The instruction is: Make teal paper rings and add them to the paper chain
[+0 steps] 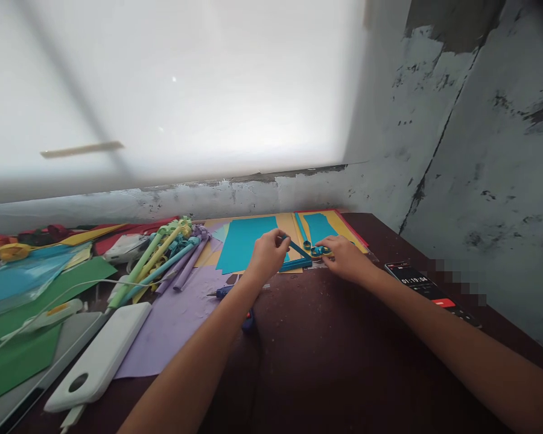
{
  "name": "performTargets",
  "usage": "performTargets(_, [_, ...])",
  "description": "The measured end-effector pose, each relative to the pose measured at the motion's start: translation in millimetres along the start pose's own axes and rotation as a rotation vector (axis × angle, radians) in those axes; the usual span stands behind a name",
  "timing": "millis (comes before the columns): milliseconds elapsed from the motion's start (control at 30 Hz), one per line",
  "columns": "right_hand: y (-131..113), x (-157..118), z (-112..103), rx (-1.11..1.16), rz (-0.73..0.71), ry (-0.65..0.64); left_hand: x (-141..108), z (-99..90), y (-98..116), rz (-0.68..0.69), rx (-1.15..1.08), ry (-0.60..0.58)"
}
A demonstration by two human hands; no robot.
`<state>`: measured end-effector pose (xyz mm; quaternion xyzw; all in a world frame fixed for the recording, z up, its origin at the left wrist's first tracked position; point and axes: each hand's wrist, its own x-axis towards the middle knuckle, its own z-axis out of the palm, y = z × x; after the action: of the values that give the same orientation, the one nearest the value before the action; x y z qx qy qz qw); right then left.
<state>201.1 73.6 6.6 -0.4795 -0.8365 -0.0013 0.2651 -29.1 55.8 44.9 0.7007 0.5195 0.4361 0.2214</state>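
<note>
My left hand (269, 256) is closed, its thumb and fingers pinching a blue paper strip (298, 263) bent into a narrow triangle. To its right, my right hand (344, 259) has its fingers curled down at a curled blue paper piece (320, 249); something yellowish lies beside the fingertips, too small to make out. Behind my left hand lie flat blue paper sheets (247, 241). A rolled blue paper tube (301, 228) and another cut blue sheet (320, 226) lie behind my right hand, on yellow paper (341, 224).
Left of my hands lie several rolled paper sticks with curled ends (156, 256), purple paper (172, 337), green sheets (49, 295) and a white power bank (102, 355). A dark blue tool with a pointed tip (224, 292) is near my left forearm. On the right lies a phone (428, 292) showing a timer.
</note>
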Motion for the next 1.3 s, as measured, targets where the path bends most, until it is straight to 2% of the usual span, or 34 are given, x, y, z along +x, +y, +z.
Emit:
performTargets(67, [1, 11, 6, -0.084, -0.032, -0.058, 5, 3.9, -3, -0.102, -0.147, 0.018])
performTargets(167, [1, 23, 18, -0.144, -0.004, -0.147, 6, 9.3, -14, -0.158, -0.261, 0.074])
performTargets(367, [8, 21, 24, -0.141, 0.022, -0.137, 1, 9.0, -37, -0.190, -0.330, 0.080])
performTargets(500, [9, 14, 15, -0.017, 0.050, -0.066, -3, 11.7, -35, -0.120, -0.376, 0.058])
performTargets(733, [9, 12, 7, 0.132, 0.038, 0.006, -8, 17.4, -29, -0.107, -0.406, 0.044])
performTargets(900, [3, 12, 2, 0.190, 0.063, 0.010, -6, 15.8, -34, -0.117, -0.429, 0.067])
performTargets(1133, [-7, 9, -5, 0.260, 0.019, -0.020, -5, 14.3, -38, -0.105, -0.444, 0.092])
performTargets(1300, [-12, 9, -9, 0.345, 0.040, -0.014, -3, 13.2, -35, -0.169, -0.545, 0.155])
